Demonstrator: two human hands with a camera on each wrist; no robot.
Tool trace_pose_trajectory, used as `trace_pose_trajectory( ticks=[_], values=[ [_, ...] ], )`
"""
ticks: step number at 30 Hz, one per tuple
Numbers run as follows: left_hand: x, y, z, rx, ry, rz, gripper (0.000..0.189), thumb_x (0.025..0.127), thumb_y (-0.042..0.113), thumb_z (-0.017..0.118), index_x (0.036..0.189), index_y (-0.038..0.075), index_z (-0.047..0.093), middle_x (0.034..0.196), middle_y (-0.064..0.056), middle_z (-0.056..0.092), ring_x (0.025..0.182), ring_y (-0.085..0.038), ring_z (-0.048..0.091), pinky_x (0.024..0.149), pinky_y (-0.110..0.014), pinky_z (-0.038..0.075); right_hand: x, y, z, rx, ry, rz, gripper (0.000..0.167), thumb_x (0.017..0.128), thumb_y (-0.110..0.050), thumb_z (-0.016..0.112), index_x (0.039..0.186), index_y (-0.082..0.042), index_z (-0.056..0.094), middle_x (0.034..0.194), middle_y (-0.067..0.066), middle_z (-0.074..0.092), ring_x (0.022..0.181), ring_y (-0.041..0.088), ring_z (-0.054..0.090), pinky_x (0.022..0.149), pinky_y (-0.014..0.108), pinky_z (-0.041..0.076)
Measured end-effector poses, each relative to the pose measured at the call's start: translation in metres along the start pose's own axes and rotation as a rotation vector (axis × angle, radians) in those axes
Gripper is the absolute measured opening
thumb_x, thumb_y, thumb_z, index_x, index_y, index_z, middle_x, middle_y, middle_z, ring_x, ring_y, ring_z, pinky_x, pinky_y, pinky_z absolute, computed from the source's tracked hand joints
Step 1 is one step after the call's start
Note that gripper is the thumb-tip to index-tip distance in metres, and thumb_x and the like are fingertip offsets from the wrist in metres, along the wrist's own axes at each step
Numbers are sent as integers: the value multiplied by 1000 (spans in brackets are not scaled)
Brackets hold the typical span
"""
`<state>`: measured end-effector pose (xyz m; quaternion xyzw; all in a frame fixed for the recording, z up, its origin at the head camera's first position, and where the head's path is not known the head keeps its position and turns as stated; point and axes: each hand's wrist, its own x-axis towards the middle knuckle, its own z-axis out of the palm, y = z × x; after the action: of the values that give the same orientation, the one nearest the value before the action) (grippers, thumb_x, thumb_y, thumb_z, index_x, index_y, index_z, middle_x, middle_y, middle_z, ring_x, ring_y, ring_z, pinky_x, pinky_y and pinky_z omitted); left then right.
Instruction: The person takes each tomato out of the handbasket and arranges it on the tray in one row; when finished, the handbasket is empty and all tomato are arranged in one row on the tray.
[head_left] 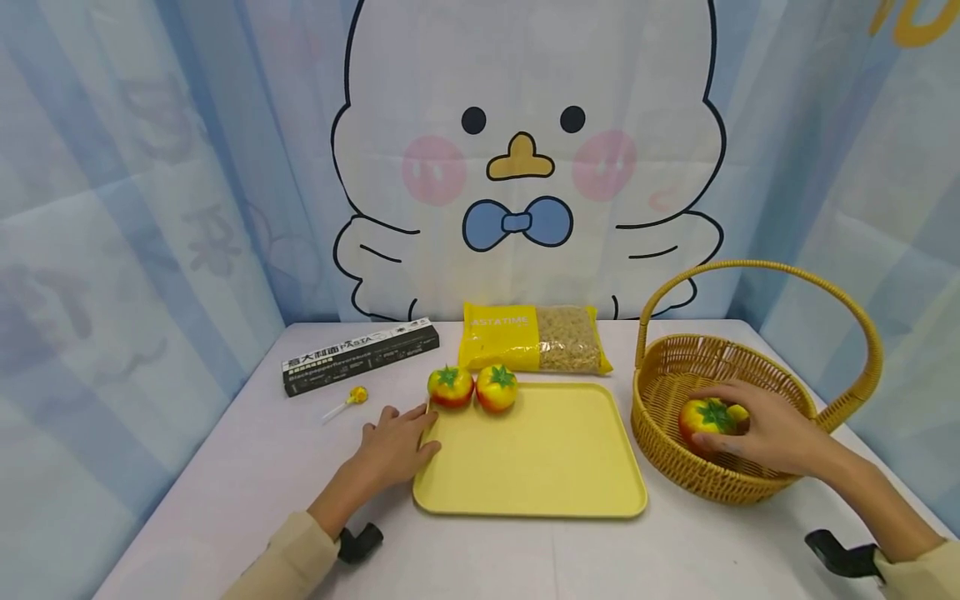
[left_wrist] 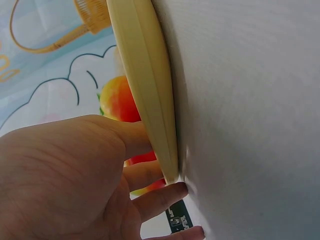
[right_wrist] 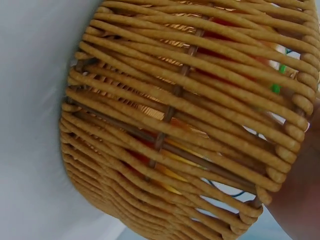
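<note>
In the head view, my right hand (head_left: 765, 425) reaches into the wicker basket (head_left: 667, 450) and grips a red-and-yellow tomato (head_left: 707, 421) with a green leafy top. A small yellow piece (head_left: 738, 412) shows beside it, partly covered by the hand. My left hand (head_left: 393, 446) rests against the left edge of the yellow tray (head_left: 540, 467), its fingers fairly straight and touching the rim (left_wrist: 150, 85). Two similar tomatoes, a left one (head_left: 451, 387) and a right one (head_left: 497, 388), sit side by side at the tray's back left corner. The basket wall hides the right hand's fingers in the right wrist view.
Behind the tray lies a yellow pasta bag (head_left: 534, 337). A black-and-white pasta box (head_left: 362, 357) lies at the back left, with a yellow lollipop (head_left: 357, 395) in front of it. The basket's tall handle (head_left: 757, 265) arches above the right hand.
</note>
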<state>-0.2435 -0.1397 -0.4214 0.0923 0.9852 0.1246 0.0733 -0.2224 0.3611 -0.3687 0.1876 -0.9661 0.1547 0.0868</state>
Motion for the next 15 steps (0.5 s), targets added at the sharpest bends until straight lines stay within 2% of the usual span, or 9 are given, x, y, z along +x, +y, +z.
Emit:
trace_pose_trajectory(
  ticks=[15],
  values=[
    [0, -1, 0, 6, 9, 12, 54, 105, 39, 63, 154, 16, 57, 168, -8, 47, 131, -41, 50, 101, -68, 44, 10, -13, 0, 43, 28, 22, 62, 87, -44, 86, 137, -11, 68, 130, 21, 69, 112, 40, 64, 89, 64, 58]
  ],
)
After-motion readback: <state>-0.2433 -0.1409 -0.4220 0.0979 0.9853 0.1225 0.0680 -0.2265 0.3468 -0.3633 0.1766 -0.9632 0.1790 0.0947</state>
